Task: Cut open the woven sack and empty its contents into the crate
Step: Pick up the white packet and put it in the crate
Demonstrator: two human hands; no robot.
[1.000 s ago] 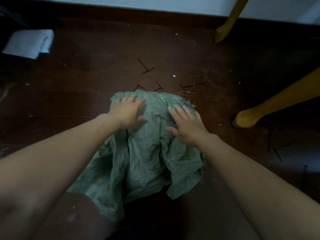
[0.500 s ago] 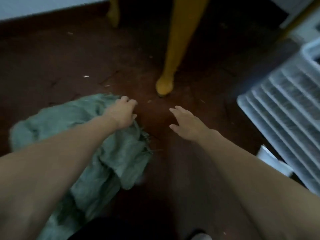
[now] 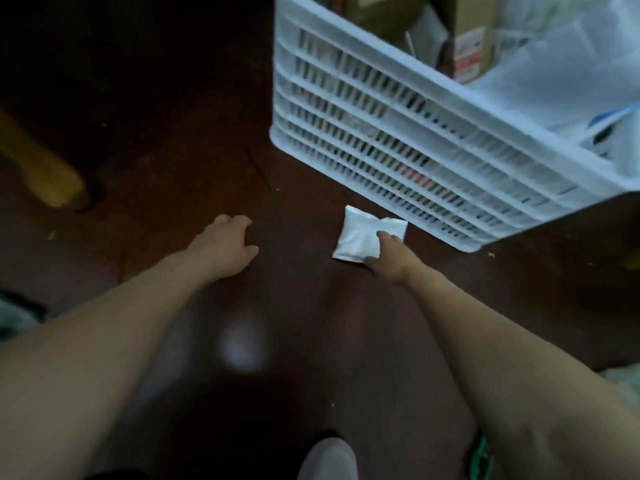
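**Right hand on a white packet beside the crate**

While the white slatted crate [image 3: 398,133] stands on the dark floor [image 3: 173,150] at the upper right, a small white packet [image 3: 360,235] lies flat on the floor just beside the crate's near wall, close to its corner. Inside the crate show a brown cardboard box [image 3: 471,39] with a red-and-white label and pale plastic wrapping [image 3: 561,64]; more items show dimly through the slats.

At the packet's near edge, the right hand [image 3: 389,258] has its fingers [image 3: 386,237] curled over the top while the thumb sits at the lower edge, so it grips the packet, which seems to rest on the floor.

Off to the other side, the left hand [image 3: 225,247] reaches forward over bare floor, well apart from the packet. Its fingers are loosely bent and spread, holding nothing.

Of the woven sack, only a blurred strip of pale green cloth [image 3: 14,317] at the far left edge can be seen. A yellow wooden furniture leg [image 3: 45,171] stands on the floor at the left. A grey shoe tip [image 3: 327,459] shows at the bottom centre.
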